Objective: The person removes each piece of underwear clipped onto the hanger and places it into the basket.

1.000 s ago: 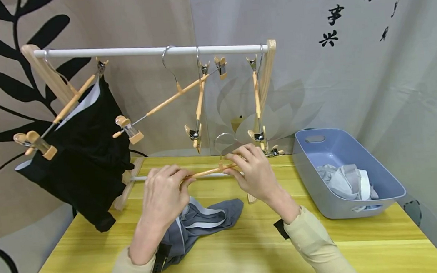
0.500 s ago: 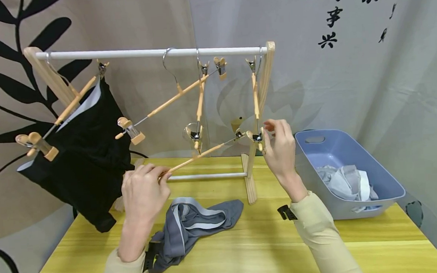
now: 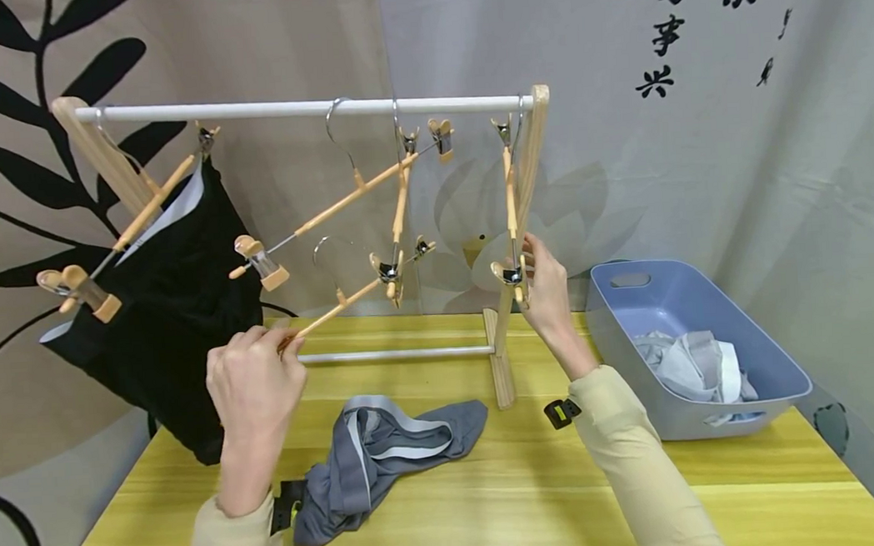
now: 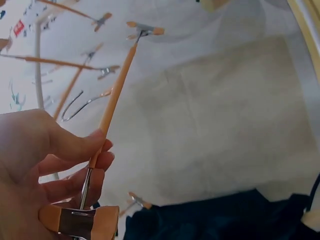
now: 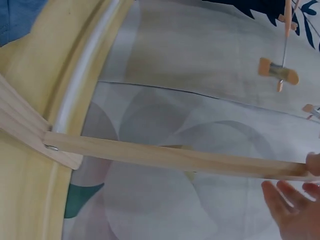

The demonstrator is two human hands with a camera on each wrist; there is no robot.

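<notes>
My left hand [image 3: 254, 384] grips a wooden clip hanger [image 3: 337, 306] near one end of its rod. In the left wrist view, thumb and fingers close on the rod, a clip [image 4: 80, 221] just below them. The hanger's hook points up and its far clip [image 3: 422, 247] rises behind the hanging ones. My right hand [image 3: 547, 291] is at the right upright [image 5: 175, 159] of the drying rack, thumb on one side and fingers on the other. Part of that hand is behind a hanging clip hanger [image 3: 511, 202]. Grey underpants [image 3: 388, 460] lie crumpled on the table.
The rack's white rail [image 3: 269, 108] carries several clip hangers, one bearing a black garment [image 3: 184, 313] at the left. A blue-grey basket [image 3: 623, 362] with light grey cloth [image 3: 694, 366] inside stands at the right of the wooden table [image 3: 571, 499].
My left hand has moved left with the hanger, whose far end has come away from my right hand. The right hand has gone from the hanger's end to the rack's right upright.
</notes>
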